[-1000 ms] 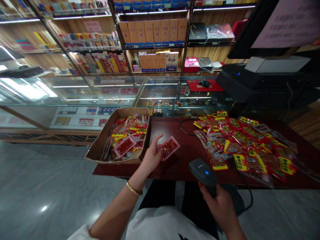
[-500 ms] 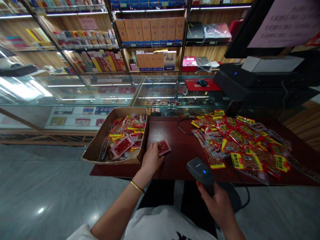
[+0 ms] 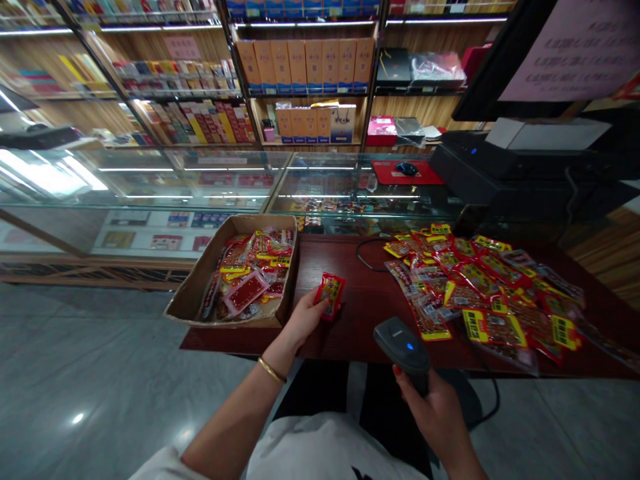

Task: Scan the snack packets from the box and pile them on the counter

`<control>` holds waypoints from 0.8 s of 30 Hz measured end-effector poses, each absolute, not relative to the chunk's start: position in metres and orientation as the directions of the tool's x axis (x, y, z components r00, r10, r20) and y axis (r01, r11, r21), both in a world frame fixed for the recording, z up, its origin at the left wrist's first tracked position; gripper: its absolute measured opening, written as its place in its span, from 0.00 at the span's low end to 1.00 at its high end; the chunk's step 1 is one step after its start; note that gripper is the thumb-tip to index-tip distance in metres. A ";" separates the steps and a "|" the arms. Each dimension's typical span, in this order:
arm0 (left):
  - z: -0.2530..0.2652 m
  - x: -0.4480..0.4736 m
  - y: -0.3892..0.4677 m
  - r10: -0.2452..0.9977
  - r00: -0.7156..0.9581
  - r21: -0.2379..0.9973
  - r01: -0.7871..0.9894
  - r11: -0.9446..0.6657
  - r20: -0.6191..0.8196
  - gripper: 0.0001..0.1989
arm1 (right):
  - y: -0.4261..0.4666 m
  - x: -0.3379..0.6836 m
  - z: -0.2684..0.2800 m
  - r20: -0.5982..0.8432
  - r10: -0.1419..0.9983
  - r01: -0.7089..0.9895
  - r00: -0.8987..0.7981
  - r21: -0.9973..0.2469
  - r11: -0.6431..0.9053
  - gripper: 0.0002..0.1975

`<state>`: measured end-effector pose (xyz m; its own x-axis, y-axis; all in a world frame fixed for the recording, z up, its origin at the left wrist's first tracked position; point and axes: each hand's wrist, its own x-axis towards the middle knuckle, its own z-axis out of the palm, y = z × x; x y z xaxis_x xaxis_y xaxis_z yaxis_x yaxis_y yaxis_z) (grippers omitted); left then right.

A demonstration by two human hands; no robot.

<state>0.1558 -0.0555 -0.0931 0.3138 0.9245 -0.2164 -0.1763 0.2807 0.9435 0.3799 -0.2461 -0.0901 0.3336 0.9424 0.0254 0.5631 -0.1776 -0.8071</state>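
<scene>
Between its thumb and fingers, my left hand pinches a small red and yellow snack packet, held just over the dark red tabletop. My right hand is wrapped round the handle of a black barcode scanner, whose blue light is lit. The scanner's head points toward the packet, with a gap between them. Left of my left hand stands an open cardboard box holding many red and yellow packets. A loose heap of similar packets lies on the table to the right.
Glass display counters run behind the table. A mouse rests on a red mat. At the right stand a monitor and a black machine. A cable curves across the table. Stocked shelves line the back.
My left hand has turned the packet over: its dark, see-through side showed before, and its printed red and yellow face shows now. The scanner has barely moved.
</scene>
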 end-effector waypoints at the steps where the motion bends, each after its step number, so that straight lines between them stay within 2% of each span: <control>1: -0.092 0.157 -0.056 0.921 0.322 0.929 -0.217 0.299 -0.221 0.21 | -0.246 0.380 -0.089 0.027 0.942 0.562 0.333 -0.808 -0.175 0.25; 4: -0.090 0.160 -0.057 0.922 0.321 0.930 -0.219 0.295 -0.217 0.26 | -0.247 0.379 -0.088 0.041 0.937 0.553 0.346 -0.816 -0.168 0.26; 7: -0.090 0.164 -0.056 0.917 0.329 0.925 -0.224 0.306 -0.224 0.23 | -0.247 0.378 -0.087 0.040 0.931 0.547 0.363 -0.818 -0.177 0.26; 9: -0.093 0.169 -0.056 0.917 0.322 0.898 -0.288 0.332 -0.236 0.21 | -0.246 0.376 -0.086 0.039 0.929 0.539 0.367 -0.823 -0.179 0.26; 14: -0.105 0.186 -0.053 0.942 0.270 0.828 -0.468 0.309 -0.198 0.26 | -0.240 0.369 -0.082 0.020 0.941 0.512 0.338 -0.843 -0.166 0.25; 24: -0.117 0.186 -0.050 0.940 0.270 0.769 -0.549 0.329 -0.209 0.28 | -0.245 0.358 -0.079 -0.017 0.925 0.429 0.380 -0.882 -0.193 0.25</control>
<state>0.1859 -0.0497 -0.1168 0.2702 0.9398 -0.2089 -0.5486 0.3287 0.7688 0.3577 -0.2447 -0.0785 0.3801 0.9248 -0.0173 0.4294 -0.1930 -0.8822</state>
